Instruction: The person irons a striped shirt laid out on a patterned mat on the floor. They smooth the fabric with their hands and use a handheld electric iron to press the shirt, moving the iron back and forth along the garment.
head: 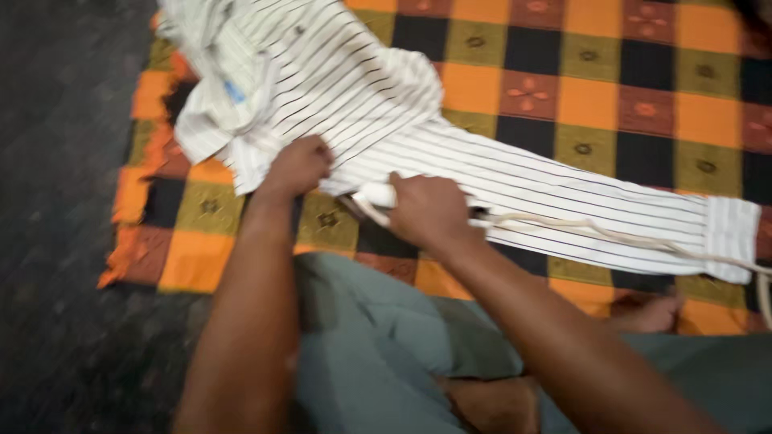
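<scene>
A white shirt with thin dark stripes (pixel 362 88) lies on a checked orange, black and olive blanket (pixel 595 72). One long sleeve (pixel 579 193) stretches out to the right, ending in a cuff (pixel 732 233). My left hand (pixel 297 165) presses on the shirt's edge near the shoulder, fingers curled on the cloth. My right hand (pixel 426 210) grips a white iron (pixel 376 195) resting on the sleeve near its upper end; most of the iron is hidden under the hand. A cream cord (pixel 611 237) trails from it to the right.
The blanket is spread on a dark grey floor (pixel 56 201). My legs in grey-green trousers (pixel 386 345) are folded at the blanket's near edge, and a bare foot (pixel 647 313) rests on the blanket at right.
</scene>
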